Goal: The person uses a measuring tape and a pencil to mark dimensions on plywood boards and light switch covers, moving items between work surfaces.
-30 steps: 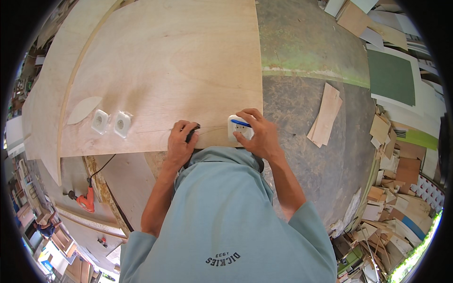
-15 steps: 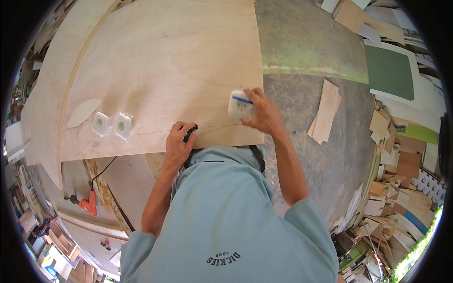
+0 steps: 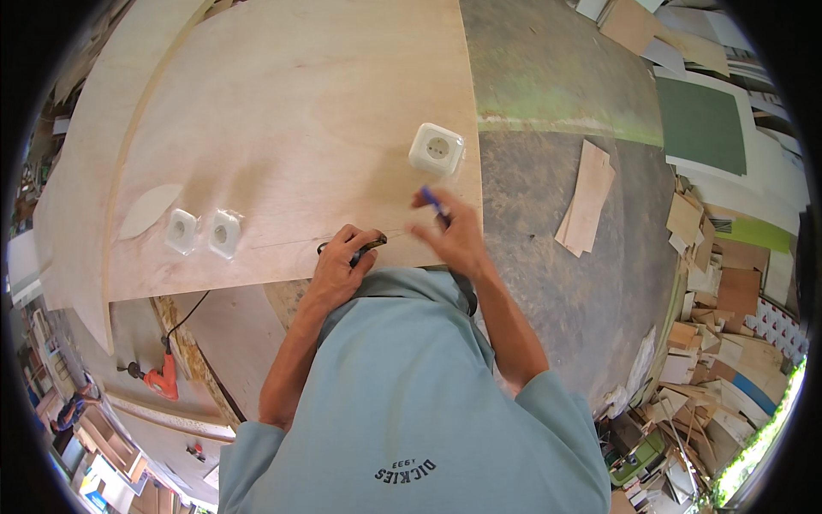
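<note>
My left hand is closed on a small black tape measure with a yellowish part, resting near the front edge of a pale plywood board. Between the fingers of my right hand is a blue pen; the hand is slightly blurred and hovers over the board's right front part. Just beyond it, a white wall socket lies face up near the right edge. Two more white sockets, a left one and a right one, sit in clear plastic at the board's left. Thin pencil-like lines run near the left hand.
A pale leaf-shaped piece lies beside the left sockets. An orange power tool with a black cord rests below left. On the grey surface at right lie thin wood strips. Piled wood offcuts stand farther right.
My right hand has let go of the white socket, which now lies farther forward on the board, and has drawn back toward me with the pen. My left hand has shifted slightly right, turning the tape measure.
</note>
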{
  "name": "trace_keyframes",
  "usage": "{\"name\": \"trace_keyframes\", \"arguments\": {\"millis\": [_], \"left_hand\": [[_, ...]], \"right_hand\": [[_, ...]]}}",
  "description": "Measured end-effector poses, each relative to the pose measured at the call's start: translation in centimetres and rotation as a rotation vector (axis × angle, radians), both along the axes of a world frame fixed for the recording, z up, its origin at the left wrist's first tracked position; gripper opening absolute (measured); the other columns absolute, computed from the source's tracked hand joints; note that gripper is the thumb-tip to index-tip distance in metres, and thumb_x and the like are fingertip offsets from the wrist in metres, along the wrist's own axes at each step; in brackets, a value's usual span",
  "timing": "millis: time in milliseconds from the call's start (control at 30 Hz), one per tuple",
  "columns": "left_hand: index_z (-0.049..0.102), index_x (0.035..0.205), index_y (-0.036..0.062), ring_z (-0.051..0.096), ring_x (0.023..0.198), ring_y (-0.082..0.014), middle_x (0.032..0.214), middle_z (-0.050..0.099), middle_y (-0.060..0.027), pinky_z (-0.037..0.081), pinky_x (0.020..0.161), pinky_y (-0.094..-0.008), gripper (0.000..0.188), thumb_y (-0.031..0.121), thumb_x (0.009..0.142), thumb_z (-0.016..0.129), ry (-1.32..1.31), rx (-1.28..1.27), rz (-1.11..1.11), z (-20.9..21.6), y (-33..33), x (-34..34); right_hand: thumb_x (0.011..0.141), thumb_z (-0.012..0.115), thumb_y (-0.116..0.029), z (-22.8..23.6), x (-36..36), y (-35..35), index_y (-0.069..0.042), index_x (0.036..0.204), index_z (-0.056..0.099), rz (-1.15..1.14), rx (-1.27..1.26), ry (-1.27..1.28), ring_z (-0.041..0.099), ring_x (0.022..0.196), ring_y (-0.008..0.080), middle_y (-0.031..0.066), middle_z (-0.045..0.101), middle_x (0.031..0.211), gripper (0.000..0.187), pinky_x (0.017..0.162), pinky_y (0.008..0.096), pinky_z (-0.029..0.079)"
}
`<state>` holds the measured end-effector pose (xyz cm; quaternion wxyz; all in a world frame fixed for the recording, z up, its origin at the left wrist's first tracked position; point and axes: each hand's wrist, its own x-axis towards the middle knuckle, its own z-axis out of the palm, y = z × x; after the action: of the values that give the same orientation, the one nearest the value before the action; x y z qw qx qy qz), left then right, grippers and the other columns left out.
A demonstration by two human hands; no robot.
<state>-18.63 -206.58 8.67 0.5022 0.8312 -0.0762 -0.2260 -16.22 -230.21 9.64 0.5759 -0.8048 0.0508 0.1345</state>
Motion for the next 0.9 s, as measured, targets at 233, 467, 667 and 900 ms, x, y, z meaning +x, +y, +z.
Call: {"name": "trace_keyframes", "arguments": {"millis": [233, 467, 667, 900], "left_hand": [[0.068, 0.116, 0.0058, 0.064, 0.099, -0.0281, 0.105, 0.063, -0.0106, 0.049, 0.089, -0.0390, 0.024, 0.007, 0.092, 0.067, 0.012, -0.078, -0.182, -0.1, -0.9, 0.3], [0.066, 0.111, 0.0057, 0.064, 0.092, -0.0316, 0.096, 0.065, -0.0125, 0.050, 0.085, -0.0413, 0.019, 0.011, 0.092, 0.067, 0.033, 0.027, -0.113, -0.3, -0.7, 0.1], [0.067, 0.102, 0.0061, 0.066, 0.087, -0.0349, 0.087, 0.066, -0.0139, 0.051, 0.078, -0.0443, 0.016, 0.020, 0.094, 0.066, -0.161, 0.311, -0.097, -1.7, 2.3, 0.9], [0.072, 0.092, 0.0068, 0.064, 0.083, -0.0341, 0.089, 0.061, -0.0137, 0.051, 0.074, -0.0459, 0.022, 0.029, 0.093, 0.070, -0.189, 0.582, 0.037, -1.6, 6.7, 1.2]], "right_hand": [[0.083, 0.084, -0.011, -2.2, -3.0, 1.9, -0.003, 0.106, 0.072, 0.103, 0.167, 0.230, 0.043, 0.062, 0.0090, 0.0005, 0.071, 0.089, 0.027, 0.056, 0.0267, 0.039], [0.088, 0.075, -0.005, -2.9, -4.4, 3.5, 0.000, 0.098, 0.070, -0.011, -0.031, 0.068, 0.062, 0.070, 0.0219, 0.0142, 0.072, 0.085, 0.013, 0.067, 0.0339, 0.049], [0.090, 0.074, -0.013, -4.3, -4.7, 1.5, -0.001, 0.099, 0.070, -0.165, -0.224, -0.056, 0.064, 0.073, 0.0216, 0.0110, 0.070, 0.082, 0.015, 0.069, 0.0348, 0.050], [0.093, 0.066, -0.018, -4.5, -4.1, -0.9, -0.006, 0.096, 0.065, -0.206, -0.584, -0.089, 0.067, 0.083, 0.0385, 0.0146, 0.068, 0.092, 0.013, 0.072, 0.0469, 0.052]]}}
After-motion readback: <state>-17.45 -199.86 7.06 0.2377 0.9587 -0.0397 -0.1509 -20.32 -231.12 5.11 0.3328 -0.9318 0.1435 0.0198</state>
